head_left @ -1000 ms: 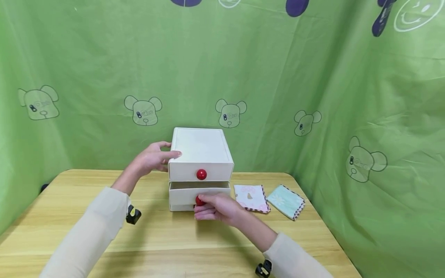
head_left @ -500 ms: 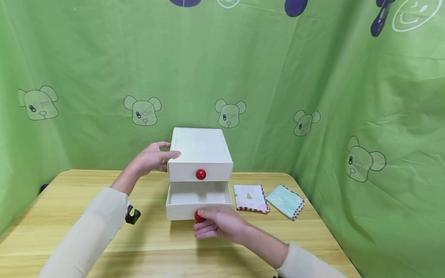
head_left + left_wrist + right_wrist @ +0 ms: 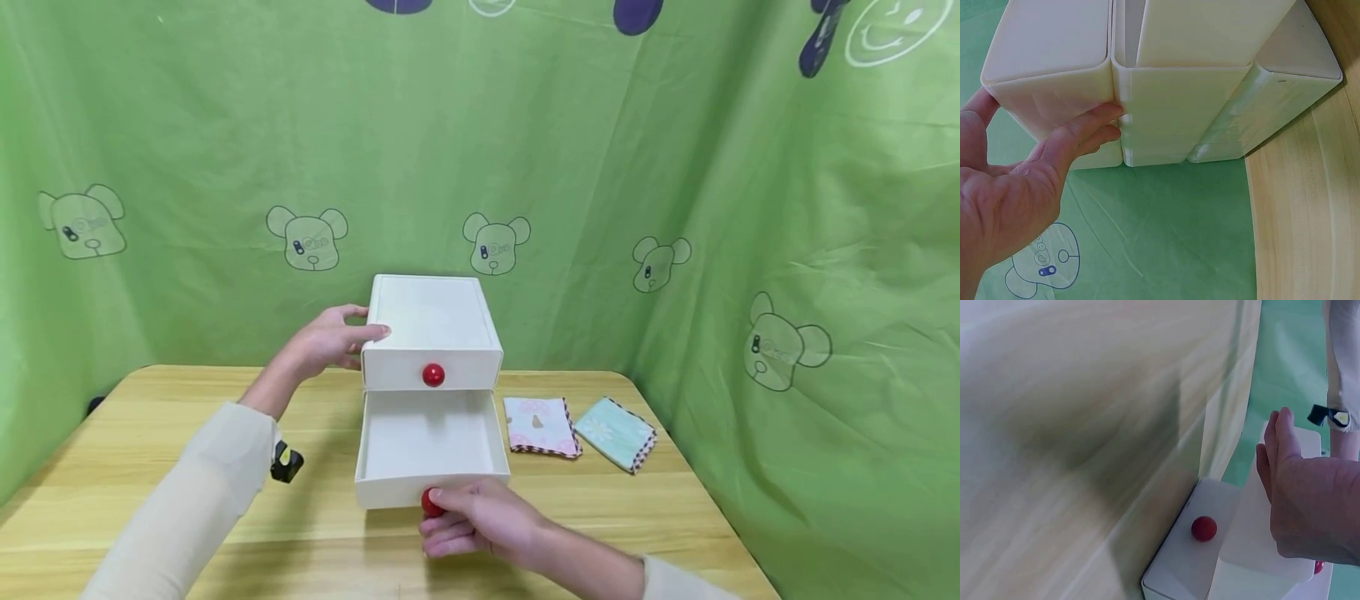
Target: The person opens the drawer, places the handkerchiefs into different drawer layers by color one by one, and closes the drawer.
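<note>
A white two-drawer box stands at the back middle of the wooden table. Its lower drawer is pulled far out and looks empty inside. My right hand pinches the red knob on that drawer's front. The upper drawer is closed, and its red knob is untouched. My left hand rests against the box's left side with its fingers on the top edge.
Two folded cloths lie right of the box: a pink-patterned cloth and a light blue cloth. A green curtain closes in the back and the right side. The table's right edge runs near the blue cloth.
My right hand has drawn the lower drawer toward me, from barely ajar to far out. The left hand and the box have stayed put.
</note>
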### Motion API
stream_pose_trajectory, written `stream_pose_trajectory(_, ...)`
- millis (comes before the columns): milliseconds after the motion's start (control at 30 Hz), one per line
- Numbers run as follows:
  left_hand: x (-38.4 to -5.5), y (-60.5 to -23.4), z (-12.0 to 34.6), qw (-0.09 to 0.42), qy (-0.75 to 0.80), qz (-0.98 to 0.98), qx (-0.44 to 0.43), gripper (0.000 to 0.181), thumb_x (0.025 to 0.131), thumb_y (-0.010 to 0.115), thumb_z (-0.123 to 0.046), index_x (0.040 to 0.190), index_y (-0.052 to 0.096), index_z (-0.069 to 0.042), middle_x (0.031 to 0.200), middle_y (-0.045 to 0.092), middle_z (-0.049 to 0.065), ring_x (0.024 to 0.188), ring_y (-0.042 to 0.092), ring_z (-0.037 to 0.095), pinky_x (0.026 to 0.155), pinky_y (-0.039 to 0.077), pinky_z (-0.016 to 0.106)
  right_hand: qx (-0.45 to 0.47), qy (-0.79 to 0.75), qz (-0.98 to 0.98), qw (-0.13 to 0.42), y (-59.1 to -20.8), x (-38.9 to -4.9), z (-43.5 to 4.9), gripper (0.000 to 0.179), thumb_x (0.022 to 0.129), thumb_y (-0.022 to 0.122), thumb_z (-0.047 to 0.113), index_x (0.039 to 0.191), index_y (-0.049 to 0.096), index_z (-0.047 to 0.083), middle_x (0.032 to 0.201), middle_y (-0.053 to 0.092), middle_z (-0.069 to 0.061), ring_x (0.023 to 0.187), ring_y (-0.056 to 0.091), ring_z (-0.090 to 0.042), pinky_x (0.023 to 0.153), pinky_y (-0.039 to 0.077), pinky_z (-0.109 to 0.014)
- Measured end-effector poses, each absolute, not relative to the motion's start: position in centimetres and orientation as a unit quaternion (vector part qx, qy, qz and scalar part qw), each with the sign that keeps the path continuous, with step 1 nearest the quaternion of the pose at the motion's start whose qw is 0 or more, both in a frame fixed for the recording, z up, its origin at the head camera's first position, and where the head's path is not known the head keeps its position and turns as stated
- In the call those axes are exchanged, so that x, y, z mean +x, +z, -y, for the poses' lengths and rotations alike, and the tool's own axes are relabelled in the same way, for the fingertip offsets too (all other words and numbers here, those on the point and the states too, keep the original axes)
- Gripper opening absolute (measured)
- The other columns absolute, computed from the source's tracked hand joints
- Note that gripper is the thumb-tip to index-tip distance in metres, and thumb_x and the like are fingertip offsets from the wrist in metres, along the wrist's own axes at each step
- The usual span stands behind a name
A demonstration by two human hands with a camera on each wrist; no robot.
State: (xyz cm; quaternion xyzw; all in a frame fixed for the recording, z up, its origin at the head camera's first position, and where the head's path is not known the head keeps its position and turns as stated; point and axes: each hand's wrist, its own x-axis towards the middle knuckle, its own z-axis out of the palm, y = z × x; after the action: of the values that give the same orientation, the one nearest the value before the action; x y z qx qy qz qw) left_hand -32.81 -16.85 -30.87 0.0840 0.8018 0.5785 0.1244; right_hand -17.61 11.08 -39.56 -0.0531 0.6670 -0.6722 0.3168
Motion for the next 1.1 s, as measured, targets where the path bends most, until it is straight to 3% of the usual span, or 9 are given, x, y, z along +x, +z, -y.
stream_pose_trajectory(700,-32.8,-30.8,16.9,0.13,0.572,-0.806,0.081,0.09,0.098,0.067,-0.032,0.162,0.011,-0.003,0.141,0.055,0.027,0.127,0.058,0.041,0.1,0.058,0.043,-0.044,-0.678,-0.656,0.33,-40.2,-15.3,-11.5,0.038,0.103,0.06,0.023,0.115,0.064,-0.013,0.094,0.076,-0.015,0.082,0.076,-0.02,0.081,0.065,-0.034)
stream_pose_trajectory(933,-33.1,-31.1,16.9,0.129,0.575,-0.804,0.079,0.09,0.097,0.068,-0.033,0.161,0.013,-0.002,0.14,0.056,0.026,0.122,0.061,0.038,0.097,0.06,0.041,-0.102,-0.597,-0.705,0.37,-39.0,-16.0,-12.6,0.044,0.105,0.054,0.033,0.117,0.066,-0.007,0.103,0.075,-0.018,0.085,0.074,-0.022,0.08,0.066,-0.037)
stream_pose_trajectory(1100,-33.2,-31.2,17.0,0.127,0.575,-0.805,0.073,0.09,0.096,0.069,-0.033,0.161,0.014,-0.003,0.137,0.059,0.025,0.119,0.064,0.037,0.095,0.061,0.041,-0.178,-0.495,-0.755,0.392,-36.4,-17.2,-14.2,0.045,0.106,0.051,0.038,0.116,0.07,-0.003,0.105,0.074,-0.016,0.09,0.073,-0.031,0.079,0.066,-0.041)
